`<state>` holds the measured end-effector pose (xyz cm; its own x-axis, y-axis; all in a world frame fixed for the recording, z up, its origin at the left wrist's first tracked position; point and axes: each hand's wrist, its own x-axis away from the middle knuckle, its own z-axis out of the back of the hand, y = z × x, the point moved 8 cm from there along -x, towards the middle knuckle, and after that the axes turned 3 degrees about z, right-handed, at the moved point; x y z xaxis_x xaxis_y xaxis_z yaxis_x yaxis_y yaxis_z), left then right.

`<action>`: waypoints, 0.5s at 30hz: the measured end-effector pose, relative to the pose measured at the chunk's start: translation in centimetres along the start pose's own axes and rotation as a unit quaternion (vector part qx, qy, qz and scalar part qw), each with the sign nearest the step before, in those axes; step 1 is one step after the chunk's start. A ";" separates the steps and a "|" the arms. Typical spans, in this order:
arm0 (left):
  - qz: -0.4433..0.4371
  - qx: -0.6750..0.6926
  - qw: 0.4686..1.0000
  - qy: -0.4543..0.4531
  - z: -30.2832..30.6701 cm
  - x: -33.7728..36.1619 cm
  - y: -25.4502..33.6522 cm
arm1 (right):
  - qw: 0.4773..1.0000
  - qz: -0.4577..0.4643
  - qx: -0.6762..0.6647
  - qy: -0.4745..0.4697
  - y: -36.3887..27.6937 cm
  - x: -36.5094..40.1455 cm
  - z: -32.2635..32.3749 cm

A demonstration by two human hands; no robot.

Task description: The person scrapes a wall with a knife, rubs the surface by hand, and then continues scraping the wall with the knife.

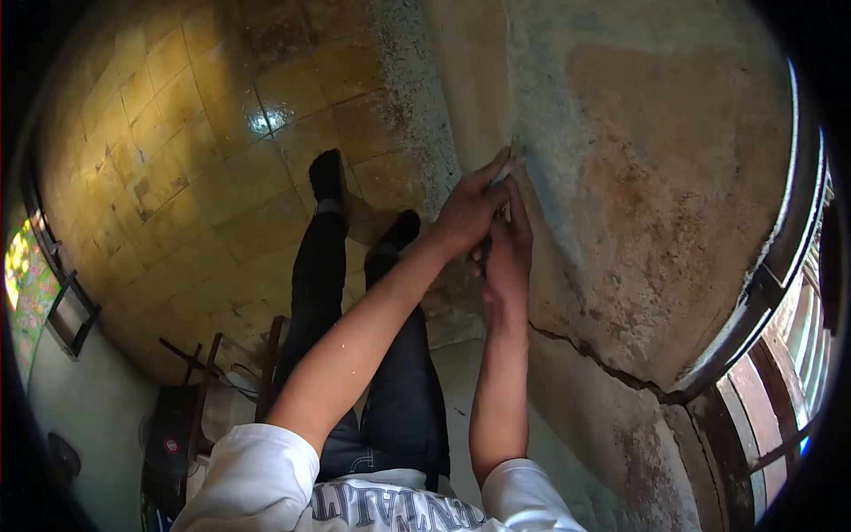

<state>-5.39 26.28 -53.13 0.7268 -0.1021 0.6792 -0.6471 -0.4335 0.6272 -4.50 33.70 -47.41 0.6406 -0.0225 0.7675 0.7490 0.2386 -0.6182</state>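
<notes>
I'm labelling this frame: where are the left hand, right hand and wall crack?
Left hand [467, 215]: head view, middle of the hand.
Right hand [508, 260]: head view, middle of the hand.
Wall crack [605, 363]: head view, along its dark line.

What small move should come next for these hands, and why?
Perhaps steady the thin pale object lightly against the wall: the left hand and right hand bunch together near it, and its blurred end shows before the wall, though contact is unclear.
</notes>
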 end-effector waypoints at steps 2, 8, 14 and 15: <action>-0.005 0.024 1.000 -0.007 0.1 -1.6 0.2 | 1.000 0.003 0.004 0.008 -0.2 -1.4 -0.2; -0.065 0.010 0.998 -0.004 0.1 -3.5 2.1 | 0.999 -0.009 -0.035 0.024 -0.9 -3.0 -0.7; -0.077 -0.024 0.997 0.018 0.5 -5.1 1.5 | 0.998 0.018 -0.042 0.039 -0.2 -4.6 -0.3; -0.107 -0.042 0.993 0.031 0.4 -5.1 1.6 | 0.998 0.030 -0.034 0.044 -0.3 -4.5 -0.2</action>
<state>-10.06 25.73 -55.78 0.8355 0.0398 0.5480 -0.4989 -0.3631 0.7870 -7.59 33.52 -50.67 0.6948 -0.0965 0.7127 0.7168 0.1749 -0.6750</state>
